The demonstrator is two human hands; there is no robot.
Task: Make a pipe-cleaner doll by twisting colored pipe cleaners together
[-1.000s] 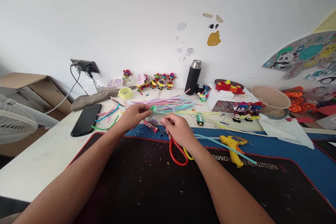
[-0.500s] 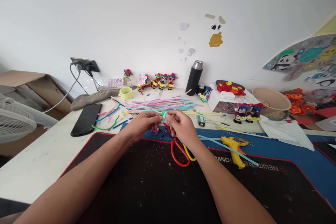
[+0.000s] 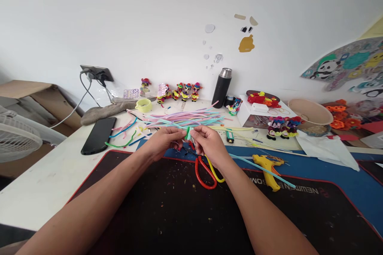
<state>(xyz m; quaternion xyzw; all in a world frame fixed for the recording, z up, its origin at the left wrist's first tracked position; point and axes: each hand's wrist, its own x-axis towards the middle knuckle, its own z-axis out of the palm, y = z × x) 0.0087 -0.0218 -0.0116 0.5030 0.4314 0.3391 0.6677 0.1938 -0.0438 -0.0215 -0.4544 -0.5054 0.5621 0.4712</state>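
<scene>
Between my two hands is a small bent piece of green and pale mint pipe cleaner (image 3: pixel 188 133). My left hand (image 3: pixel 166 142) pinches it from the left, thumb and forefinger closed. From the right, my right hand (image 3: pixel 207 142) grips the same piece with its fingertips. Below the hands lie scissors (image 3: pixel 206 175) with red and yellow handles, their blades partly hidden under my fingers. Just behind, a pile of pink, lilac and pale blue pipe cleaners (image 3: pixel 182 118) spreads over the table. A light blue pipe cleaner (image 3: pixel 260 168) stretches right from beneath my right wrist.
A yellow glue gun (image 3: pixel 271 171) rests on the mat (image 3: pixel 179 215) at right. A black phone (image 3: pixel 98 135) lies at left. Along the wall stand a black thermos (image 3: pixel 222 88) and small pipe cleaner figures (image 3: pixel 187 92). A beige bowl (image 3: pixel 311 112) sits far right.
The fingers of both hands have shifted slightly around the green and mint piece, which has turned to show more dark green. The scissors and glue gun stay where they were.
</scene>
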